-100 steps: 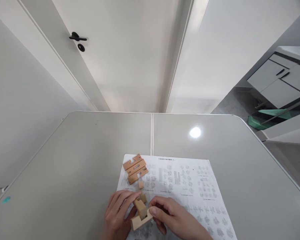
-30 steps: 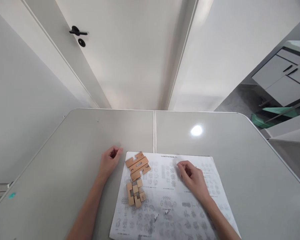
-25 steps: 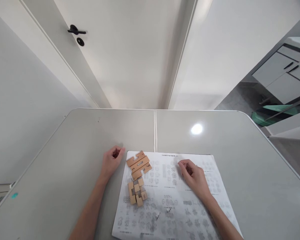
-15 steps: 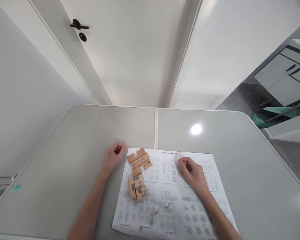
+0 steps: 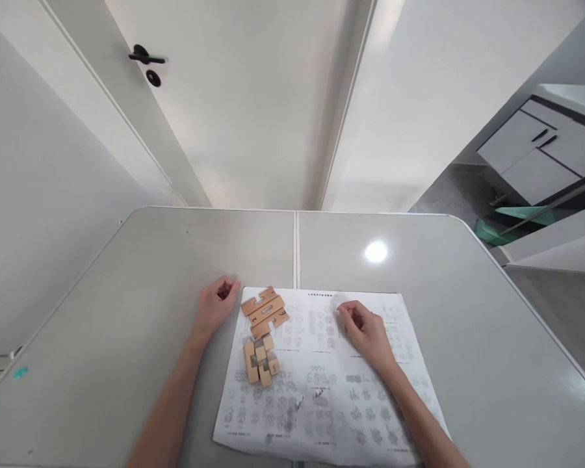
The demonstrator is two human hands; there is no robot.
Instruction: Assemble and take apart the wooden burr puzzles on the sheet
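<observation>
My left hand (image 5: 216,302) rests on the table beside the top left corner of a printed sheet, its fingers loosely curled and nothing visible in them. On the sheet (image 5: 312,364) lies my right hand (image 5: 365,333), also curled, thumb near the index finger, with no object showing. Right of my left hand are flat notched wooden puzzle pieces (image 5: 266,313), some marked with numbers, side by side and touching. Just below them sits a cluster of light wooden blocks (image 5: 259,363) with notches. Neither hand touches the wood.
The grey table (image 5: 102,338) has a seam (image 5: 296,250) down its middle and a bright light reflection on the right half. Behind its far edge stands a white door (image 5: 244,97) with a black handle (image 5: 146,58). White cabinets (image 5: 541,146) are at the far right.
The whole view has shifted slightly, so the table, sheet and hands appear a little further left. Both hands and the wooden pieces keep their places on the table.
</observation>
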